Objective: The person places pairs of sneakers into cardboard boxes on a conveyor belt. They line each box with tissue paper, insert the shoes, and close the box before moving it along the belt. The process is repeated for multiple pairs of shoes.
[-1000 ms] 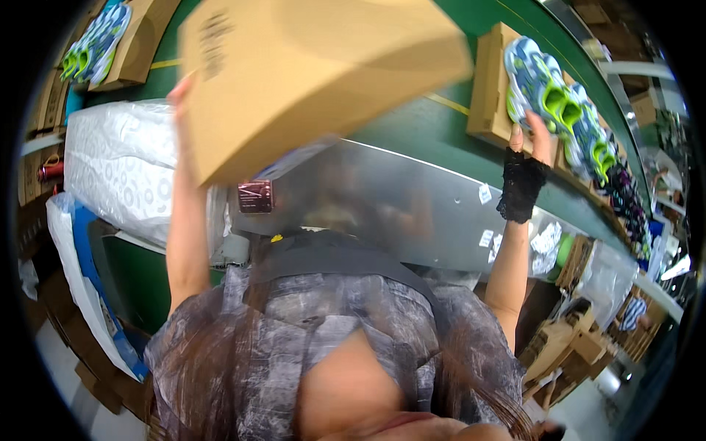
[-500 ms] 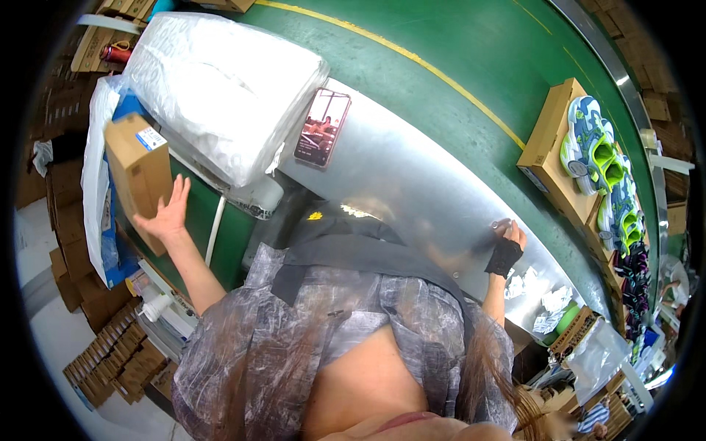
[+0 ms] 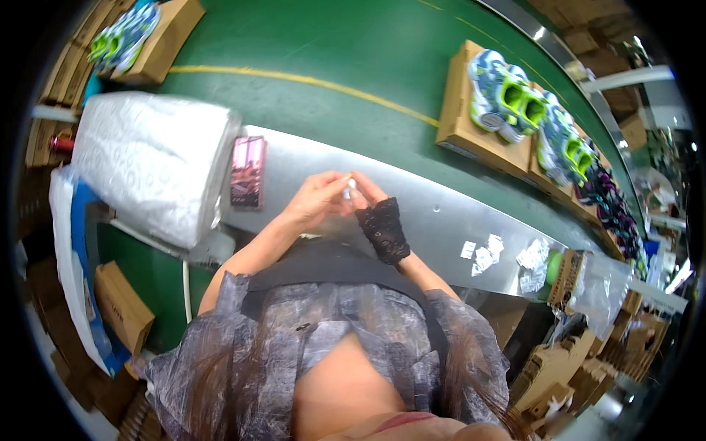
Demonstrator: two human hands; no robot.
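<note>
A green work surface (image 3: 323,51) with a yellow line runs behind a metal ledge (image 3: 412,202). At far left, patterned shoes (image 3: 126,35) sit on a box; below them a brown carton (image 3: 123,307) looks closed — that one appears finished. A plastic-wrapped white bundle (image 3: 151,165) and a phone (image 3: 248,173) follow.

At centre, both forearms angle inward over the ledge: the left hand (image 3: 320,197) bare, the right hand (image 3: 373,206) in black lace, fingers narrowed together around a small white piece (image 3: 349,189), too small to identify.

To the right, blue-green shoes (image 3: 507,95) rest on top of boxes, not inside — apparently unpacked; loose white slips (image 3: 485,257) lie nearer the person.
</note>
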